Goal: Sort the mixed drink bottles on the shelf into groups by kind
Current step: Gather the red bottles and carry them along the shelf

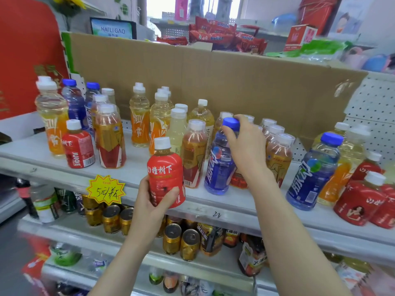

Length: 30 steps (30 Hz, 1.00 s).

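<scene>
Shelf (235, 212) marked "22", perhaps; left hand (152, 202) grips a red-labelled bottle (165, 175), right hand (245, 146) pinches a blue-capped bottle (218, 167).

The red bottle (165, 178) in the left hand (149, 201) wears a glossy plastic sleeve. The blue bottle (218, 167) under the right hand (245, 146) is clear, shiny plastic. Matt brown cardboard (235, 82) stands behind both.

Red bottle (165, 174) and blue bottle (220, 163) in hand.

One wide-angle view from the person's head looks forward and down, close to the shelf (203, 202). Its front edge slants from left to lower right, with cardboard backing (245, 82) behind and a lower shelf (70, 235) beneath.
</scene>
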{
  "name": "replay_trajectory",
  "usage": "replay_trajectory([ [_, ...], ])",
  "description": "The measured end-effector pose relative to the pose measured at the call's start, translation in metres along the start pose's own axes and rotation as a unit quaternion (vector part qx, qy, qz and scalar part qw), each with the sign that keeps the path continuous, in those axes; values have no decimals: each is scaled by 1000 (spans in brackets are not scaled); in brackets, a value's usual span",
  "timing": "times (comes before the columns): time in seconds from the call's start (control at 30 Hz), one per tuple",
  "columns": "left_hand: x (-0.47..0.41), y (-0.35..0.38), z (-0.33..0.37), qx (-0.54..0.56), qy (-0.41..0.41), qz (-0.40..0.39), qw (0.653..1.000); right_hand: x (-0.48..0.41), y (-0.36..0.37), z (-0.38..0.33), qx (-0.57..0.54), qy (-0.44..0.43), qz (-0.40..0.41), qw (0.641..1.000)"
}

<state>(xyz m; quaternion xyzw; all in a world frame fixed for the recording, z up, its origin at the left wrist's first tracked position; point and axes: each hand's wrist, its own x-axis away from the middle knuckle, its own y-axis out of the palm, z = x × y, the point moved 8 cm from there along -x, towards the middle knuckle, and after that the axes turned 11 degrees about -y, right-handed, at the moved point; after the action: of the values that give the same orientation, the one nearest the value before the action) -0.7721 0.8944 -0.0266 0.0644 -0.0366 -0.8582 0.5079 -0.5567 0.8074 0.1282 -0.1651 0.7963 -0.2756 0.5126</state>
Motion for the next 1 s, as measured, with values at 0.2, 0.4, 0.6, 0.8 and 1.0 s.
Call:
replay_trajectory([
  [0.2, -6, -1, -4, 37, -29, -28, 998, 51, 45, 21, -263, 125, -16, 957],
  [0.4, 4, -15, -4, 74, -55, -32, 995, 62, 37, 19, -259, 116, 28, 958],
  [0.6, 8, -54, 7, 85, -54, 51, 994, 60, 0, -18, -311, 71, 48, 947],
  [0.8, 10, -104, 16, 80, -31, 88, 992, 63, 40, -84, -419, 44, -14, 907],
  [1.0, -7, -189, 24, 100, -2, 134, 986, 54, 113, -174, -445, 0, -119, 888],
])
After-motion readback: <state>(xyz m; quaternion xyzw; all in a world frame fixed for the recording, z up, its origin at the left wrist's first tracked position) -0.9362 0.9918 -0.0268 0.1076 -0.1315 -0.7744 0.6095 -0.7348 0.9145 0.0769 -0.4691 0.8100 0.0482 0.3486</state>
